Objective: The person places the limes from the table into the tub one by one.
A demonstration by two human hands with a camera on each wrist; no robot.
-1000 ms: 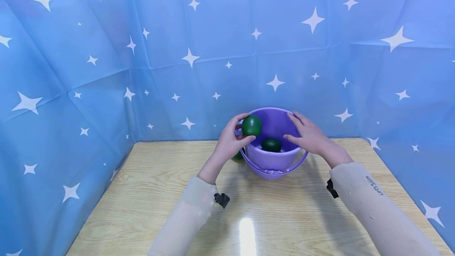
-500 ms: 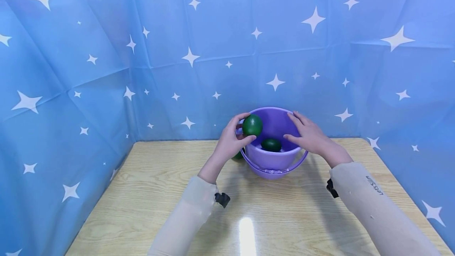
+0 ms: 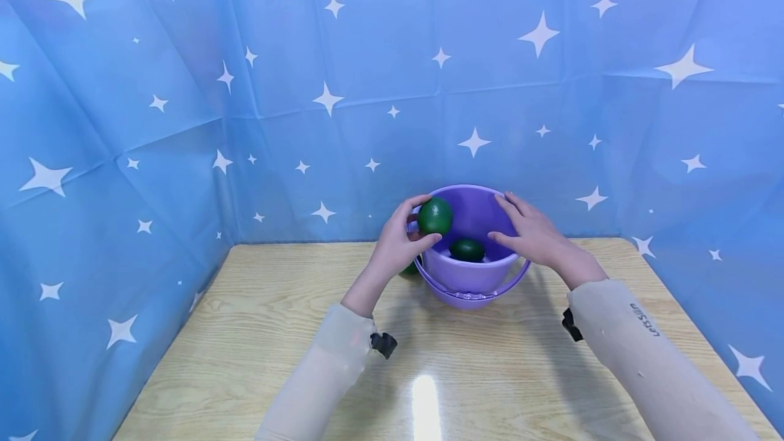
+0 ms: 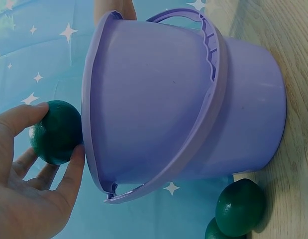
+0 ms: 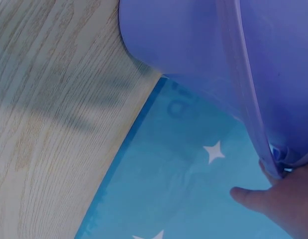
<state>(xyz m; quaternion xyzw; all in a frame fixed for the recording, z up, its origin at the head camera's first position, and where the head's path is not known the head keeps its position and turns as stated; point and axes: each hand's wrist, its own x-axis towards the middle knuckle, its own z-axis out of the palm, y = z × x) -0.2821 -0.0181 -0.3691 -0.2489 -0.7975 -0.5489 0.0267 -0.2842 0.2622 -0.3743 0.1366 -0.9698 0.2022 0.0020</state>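
Observation:
My left hand grips a dark green, round, glossy fruit between thumb and fingers. In the left wrist view that fruit is held right at the rim of a purple bucket, level with its opening. My right hand holds the bucket's right rim, fingers reaching over the edge. In the right wrist view the hand is beside the handle's hinge, with one digit extended away from the bucket. A second green fruit lies inside the bucket, near the front wall.
Beside the bucket's left side, two more green fruits, a nearer one and a partly hidden one, rest on the wooden table. The bucket's handle hangs down in front. A blue star-patterned curtain surrounds the table's back and sides.

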